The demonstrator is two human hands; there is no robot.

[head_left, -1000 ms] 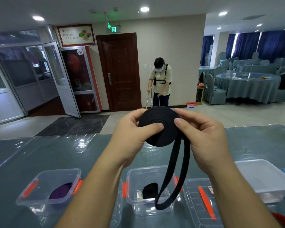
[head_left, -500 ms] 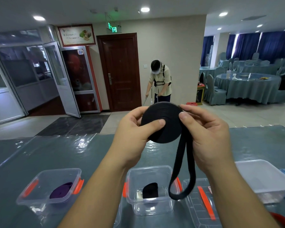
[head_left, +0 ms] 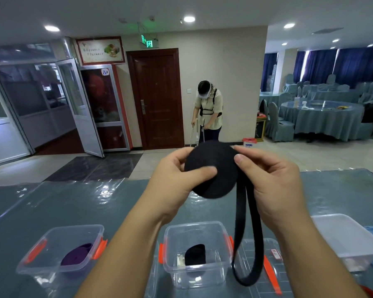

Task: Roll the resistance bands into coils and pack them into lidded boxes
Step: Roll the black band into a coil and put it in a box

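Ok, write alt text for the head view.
Two hands, left hand and right hand, hold a black coil above a table, its loose loop hanging down. Below sit open boxes: one with a purple band, one with a black band.

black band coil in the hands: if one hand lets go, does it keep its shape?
Probably not. The black coil is pinched by left hand and right hand; its loose tail hangs limp, so it's floppy. Likely springs loose and could roll.

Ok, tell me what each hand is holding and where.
Both hold the black band coil: left hand pinches its left edge, thumb across the face; right hand pinches the right edge where the loose tail hangs.
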